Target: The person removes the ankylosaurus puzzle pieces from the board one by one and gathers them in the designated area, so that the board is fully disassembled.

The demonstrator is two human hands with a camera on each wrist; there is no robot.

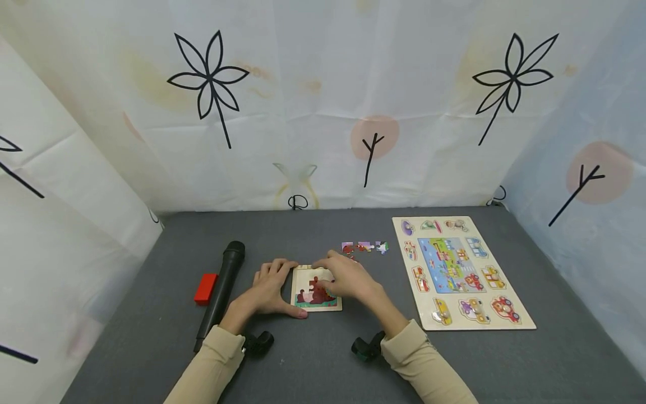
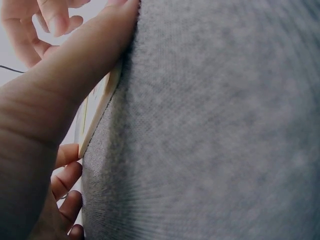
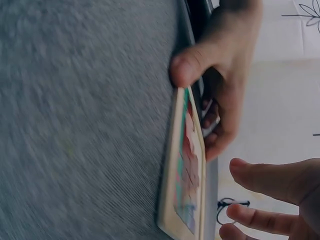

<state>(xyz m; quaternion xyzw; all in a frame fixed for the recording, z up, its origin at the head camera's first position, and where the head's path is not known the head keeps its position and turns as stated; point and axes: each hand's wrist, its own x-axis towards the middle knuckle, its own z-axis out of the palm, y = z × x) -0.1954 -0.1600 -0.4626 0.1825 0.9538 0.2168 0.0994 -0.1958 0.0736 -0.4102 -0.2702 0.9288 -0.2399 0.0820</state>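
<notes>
A small wooden jigsaw board with a pale frame lies on the table, partly filled with a reddish-brown picture on a green base. My left hand holds it along its left side, thumb at the near edge and fingers at the far left corner. Over the board's upper right part is my right hand, thumb and fingers apart. In the right wrist view no piece shows between the fingers of that right hand. Several loose jigsaw pieces lie just beyond it, one partly hidden by the hand.
A large wooden peg puzzle board with vehicle and toy pictures lies on the right of the grey table. To the left are a black microphone and a red block beside it. Patterned white cloth encloses the table's back and sides.
</notes>
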